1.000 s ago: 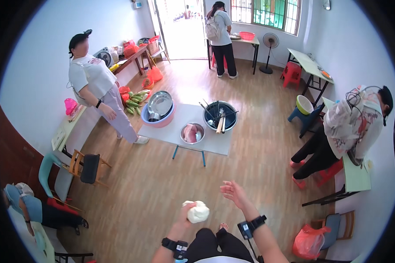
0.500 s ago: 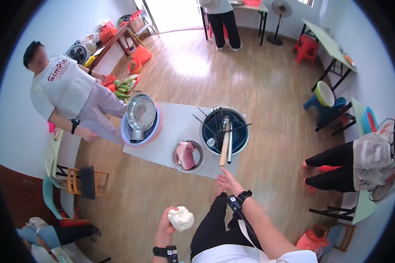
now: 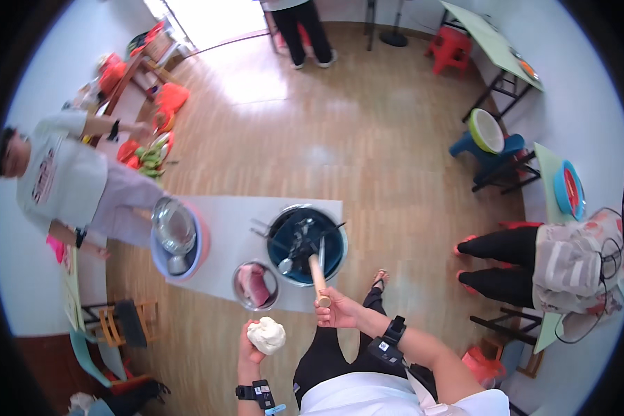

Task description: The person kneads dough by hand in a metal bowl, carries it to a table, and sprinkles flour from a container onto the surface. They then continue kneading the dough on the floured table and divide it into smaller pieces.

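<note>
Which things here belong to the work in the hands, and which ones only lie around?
In hand:
left hand holds dough
right hand grips wooden handle, reaching into dark basin

Lying about:
meat bowl
pink basin
red stool
green table

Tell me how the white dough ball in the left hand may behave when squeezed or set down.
The dough ball looks soft and lumpy, so it probably dents under the left hand. It sits in one palm, likely light. Its rounded shape might roll slightly.
</note>
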The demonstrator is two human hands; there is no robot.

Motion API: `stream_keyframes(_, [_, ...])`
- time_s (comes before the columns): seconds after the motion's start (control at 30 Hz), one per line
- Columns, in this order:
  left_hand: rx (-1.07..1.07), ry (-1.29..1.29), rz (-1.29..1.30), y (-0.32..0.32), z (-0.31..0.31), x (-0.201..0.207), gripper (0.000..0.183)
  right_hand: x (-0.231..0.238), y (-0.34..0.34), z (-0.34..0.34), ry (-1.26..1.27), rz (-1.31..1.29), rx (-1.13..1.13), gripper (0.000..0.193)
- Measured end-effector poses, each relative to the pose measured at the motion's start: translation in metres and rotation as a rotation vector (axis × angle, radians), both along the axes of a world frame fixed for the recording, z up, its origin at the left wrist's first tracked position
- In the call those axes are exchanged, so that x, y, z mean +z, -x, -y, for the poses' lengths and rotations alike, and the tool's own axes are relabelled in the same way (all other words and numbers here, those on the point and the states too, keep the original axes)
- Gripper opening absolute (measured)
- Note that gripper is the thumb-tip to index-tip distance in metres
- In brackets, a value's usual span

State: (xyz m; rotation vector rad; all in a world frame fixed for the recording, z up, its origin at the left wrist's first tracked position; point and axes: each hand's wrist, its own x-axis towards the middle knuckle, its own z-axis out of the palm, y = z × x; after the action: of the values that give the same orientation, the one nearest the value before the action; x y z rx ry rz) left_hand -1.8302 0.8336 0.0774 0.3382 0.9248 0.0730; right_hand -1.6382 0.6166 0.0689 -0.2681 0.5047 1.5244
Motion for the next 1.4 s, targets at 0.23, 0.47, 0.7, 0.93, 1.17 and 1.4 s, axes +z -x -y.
stream_keyframes(0.23, [-0.111,0.027,-0.011,-0.143,0.048,0.01,0.022,0.106,-0.127,0.112,-0.346,0.237,0.212,0.032])
stream_keyframes(0.47, [-0.21,0.146,0.093,-0.307,0.111,0.004,0.021,0.164,-0.273,0.226,-0.178,1.109,-0.209,0.023])
stream_keyframes(0.7, [-0.346,0.142,0.063,-0.482,0.143,-0.023,0.026,0.083,-0.446,0.309,0.455,0.767,-0.821,0.02])
stream_keyframes(0.93, [-0.489,0.188,0.113,-0.727,0.14,-0.038,0.038,0.058,-0.577,0.349,0.778,0.661,-0.763,0.018])
stream_keyframes(1.17, [-0.72,0.139,0.376,-1.022,0.251,0.067,0.038,0.078,-0.725,0.432,0.988,0.565,-1.031,0.02])
stream_keyframes(1.4, [-0.944,0.074,0.379,-1.212,0.333,0.039,0.03,0.037,-0.885,0.481,1.052,0.526,-1.131,0.019])
